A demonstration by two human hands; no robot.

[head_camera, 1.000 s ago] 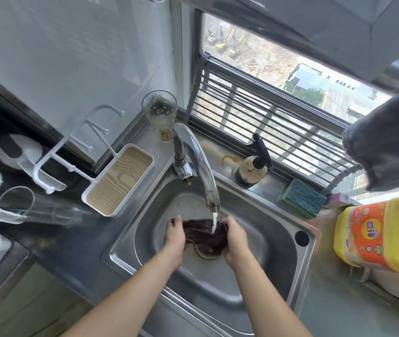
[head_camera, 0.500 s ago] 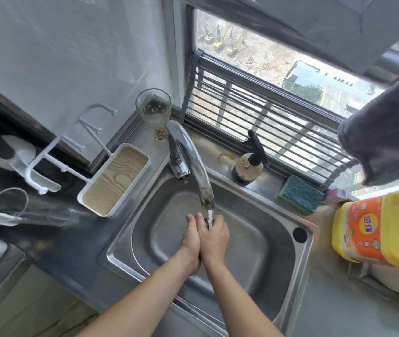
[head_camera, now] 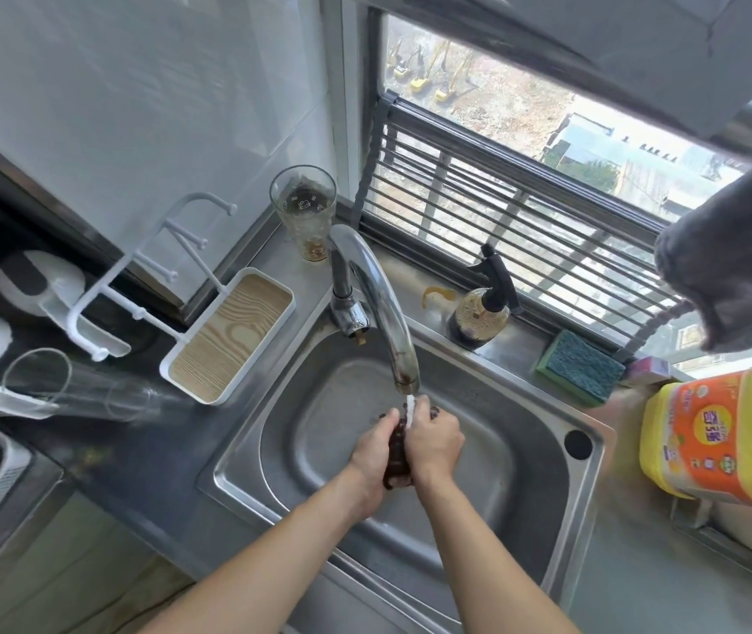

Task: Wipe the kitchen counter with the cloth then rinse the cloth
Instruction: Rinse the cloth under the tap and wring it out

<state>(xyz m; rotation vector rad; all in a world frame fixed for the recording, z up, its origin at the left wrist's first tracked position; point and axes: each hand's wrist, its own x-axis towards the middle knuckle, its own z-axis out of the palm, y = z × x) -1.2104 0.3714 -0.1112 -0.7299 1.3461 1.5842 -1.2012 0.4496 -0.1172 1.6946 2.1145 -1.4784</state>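
A steel sink [head_camera: 584, 487] sits in a dark counter [head_camera: 145, 455] under a barred window, with a curved tap [head_camera: 378, 304] running a thin white stream into the basin. The step in hand looks like the second half of the task: rinsing the cloth. The left hand [head_camera: 371, 450] and right hand [head_camera: 433, 439] are pressed close together right under the spout, fingers curled around a bunched dark brown cloth [head_camera: 397, 455] held between the palms, well above the basin floor. Only a strip of the cloth shows between the hands, with small bits poking out near the fingertips, and the water lands on its top edge. By my reading, the next move calls for squeezing or rubbing the cloth under the stream, then wringing it out over the sink. A green sponge [head_camera: 580, 366] and a soap dispenser [head_camera: 484, 308] stand on the ledge behind, well apart from the hands
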